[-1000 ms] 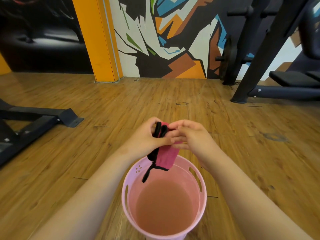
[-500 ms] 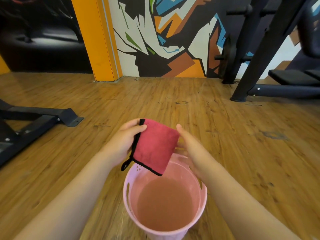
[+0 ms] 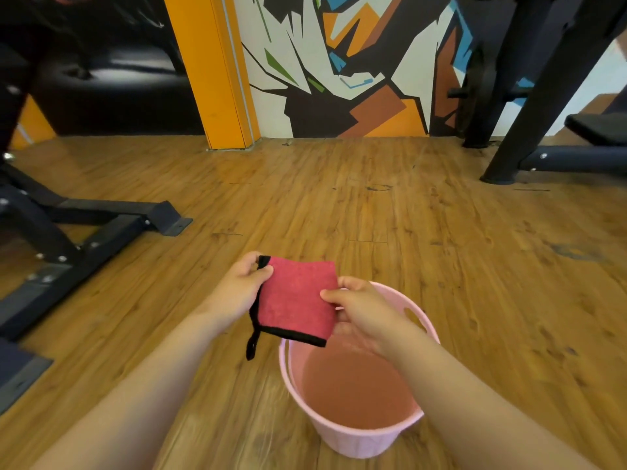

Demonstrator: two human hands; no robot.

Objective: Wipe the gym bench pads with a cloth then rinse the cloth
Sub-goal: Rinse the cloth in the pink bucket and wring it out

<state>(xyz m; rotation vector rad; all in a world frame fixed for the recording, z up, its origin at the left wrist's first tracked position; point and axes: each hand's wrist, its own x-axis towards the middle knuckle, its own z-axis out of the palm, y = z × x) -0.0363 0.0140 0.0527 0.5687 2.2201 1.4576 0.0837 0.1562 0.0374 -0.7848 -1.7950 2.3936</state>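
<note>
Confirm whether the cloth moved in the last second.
Yes. Against the bucket, the cloth has shifted left, from over the far rim to its left edge, and opened out flat.

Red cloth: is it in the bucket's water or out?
Out. Left hand and right hand hold the cloth spread above the pink bucket, clear of water.

Red cloth [image 3: 296, 298], black-edged, folded flat, held above near rim of pink bucket [image 3: 356, 432] with water.
</note>
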